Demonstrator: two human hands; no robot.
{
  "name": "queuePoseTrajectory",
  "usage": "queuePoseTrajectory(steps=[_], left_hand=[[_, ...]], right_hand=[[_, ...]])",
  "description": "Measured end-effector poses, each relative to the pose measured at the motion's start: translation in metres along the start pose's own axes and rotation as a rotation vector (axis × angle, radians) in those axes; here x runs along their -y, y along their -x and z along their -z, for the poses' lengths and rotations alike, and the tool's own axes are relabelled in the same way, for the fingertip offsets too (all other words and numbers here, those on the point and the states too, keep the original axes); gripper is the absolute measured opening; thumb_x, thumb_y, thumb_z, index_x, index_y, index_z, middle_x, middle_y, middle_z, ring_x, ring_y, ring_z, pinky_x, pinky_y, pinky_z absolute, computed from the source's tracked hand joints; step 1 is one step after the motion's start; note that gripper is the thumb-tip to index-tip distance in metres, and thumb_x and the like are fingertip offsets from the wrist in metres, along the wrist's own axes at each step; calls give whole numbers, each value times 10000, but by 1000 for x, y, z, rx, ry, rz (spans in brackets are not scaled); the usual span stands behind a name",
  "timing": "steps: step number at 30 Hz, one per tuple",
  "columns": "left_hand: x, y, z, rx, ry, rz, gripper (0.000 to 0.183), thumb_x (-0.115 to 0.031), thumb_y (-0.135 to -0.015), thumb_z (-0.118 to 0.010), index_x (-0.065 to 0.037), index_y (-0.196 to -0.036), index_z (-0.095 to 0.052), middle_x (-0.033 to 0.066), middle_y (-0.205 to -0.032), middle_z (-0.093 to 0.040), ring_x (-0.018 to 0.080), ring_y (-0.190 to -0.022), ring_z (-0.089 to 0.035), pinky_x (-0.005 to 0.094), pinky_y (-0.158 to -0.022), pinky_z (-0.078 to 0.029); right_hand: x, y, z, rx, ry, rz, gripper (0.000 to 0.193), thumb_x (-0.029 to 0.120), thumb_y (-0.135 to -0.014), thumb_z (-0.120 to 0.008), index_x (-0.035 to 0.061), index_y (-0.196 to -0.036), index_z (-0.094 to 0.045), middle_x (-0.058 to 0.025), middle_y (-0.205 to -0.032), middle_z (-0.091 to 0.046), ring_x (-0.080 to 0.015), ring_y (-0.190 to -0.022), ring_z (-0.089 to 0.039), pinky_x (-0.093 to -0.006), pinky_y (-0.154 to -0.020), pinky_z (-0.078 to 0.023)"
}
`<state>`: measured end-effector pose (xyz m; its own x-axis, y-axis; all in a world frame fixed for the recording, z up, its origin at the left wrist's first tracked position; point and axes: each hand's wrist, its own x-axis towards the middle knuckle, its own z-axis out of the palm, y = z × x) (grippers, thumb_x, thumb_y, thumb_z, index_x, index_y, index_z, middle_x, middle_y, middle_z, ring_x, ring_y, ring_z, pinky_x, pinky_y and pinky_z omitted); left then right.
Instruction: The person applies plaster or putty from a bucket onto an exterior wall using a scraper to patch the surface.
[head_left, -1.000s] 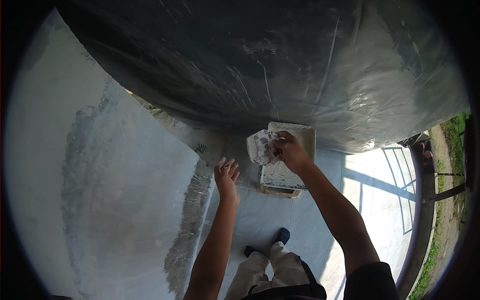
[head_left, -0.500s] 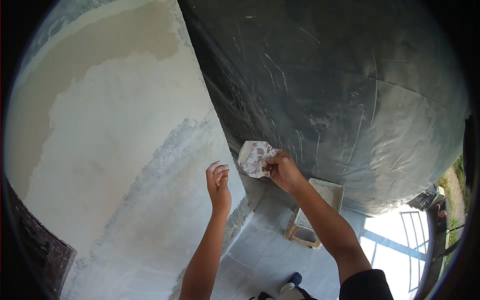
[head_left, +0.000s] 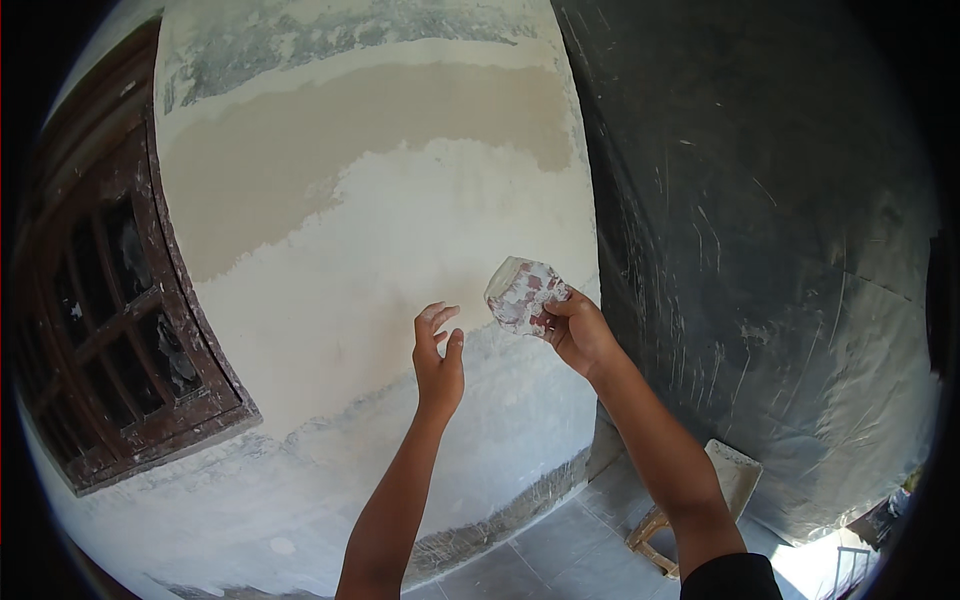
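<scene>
In my right hand (head_left: pixel 578 335) is a putty knife (head_left: pixel 524 296), its wide surface spotted with white filler over reddish patches. The thumb lies on top and the fingers wrap underneath. My left hand (head_left: pixel 438 362) hangs a little to the left of it, fingers curled but apart, with white residue on the tips and nothing between them. Behind both hands stands a wall (head_left: pixel 400 235) coated in pale filler. A darker beige band (head_left: pixel 440 105) crosses its upper part, and bare grey patches show above and below.
At the left a brown wooden window frame (head_left: pixel 215 400) with dark panes is set in the wall. A dark plastic sheet (head_left: pixel 740 220) hangs at the right. Below it, a whitish tray (head_left: pixel 737 475) rests on a wooden stool (head_left: pixel 655 540) on grey floor tiles (head_left: pixel 560 550).
My view has swung up and to the left, bringing the window into sight. Both hands remain raised, the right still gripping the putty knife, which has tilted slightly.
</scene>
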<state>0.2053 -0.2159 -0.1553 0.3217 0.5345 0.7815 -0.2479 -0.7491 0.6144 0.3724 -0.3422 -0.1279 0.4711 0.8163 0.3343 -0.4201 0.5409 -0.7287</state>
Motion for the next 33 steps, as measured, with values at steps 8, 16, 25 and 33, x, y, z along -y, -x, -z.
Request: queuePoseTrajectory(steps=[8,16,25,33], left_hand=[[-28,-33,95,-56,-331,-93,409,-138,-956,-524,-66,-1342,-408,121,-1332,-577,264,-1289,-497,447,-1069,-365],[-9,-79,156,-121,-731,-324,434,-69,-902,-586,25,-1308,-467,204,-1327,-532,354,-1238,-501,433,-1058,-388],[-4,-125,168,-222,-926,-553,465,-61,-857,-592,41,-1294,-469,219,-1327,-518,394,-1229,-485,458,-1047,-381],[-1,-188,178,-277,-1153,-792,508,-100,-816,-597,35,-1289,-469,238,-1409,-422,429,-1303,-409,520,-1064,-333]], right_hand=[[-23,-40,-92,91,44,82,392,-57,-921,-393,-20,-1302,-479,-134,-1184,-607,-200,-973,-630,-360,-919,-523],[-50,-108,-134,154,302,415,335,-49,-953,-444,-43,-1276,-532,-105,-1163,-624,-159,-1042,-596,-322,-954,-471],[-53,-153,-157,218,515,654,348,-45,-976,-452,-29,-1311,-549,-74,-1063,-648,-127,-887,-574,-263,-850,-457],[-53,-181,-171,276,884,1314,528,-181,-824,-498,10,-1313,-552,-200,-1219,-646,-340,-1060,-656,-383,-1038,-478]])
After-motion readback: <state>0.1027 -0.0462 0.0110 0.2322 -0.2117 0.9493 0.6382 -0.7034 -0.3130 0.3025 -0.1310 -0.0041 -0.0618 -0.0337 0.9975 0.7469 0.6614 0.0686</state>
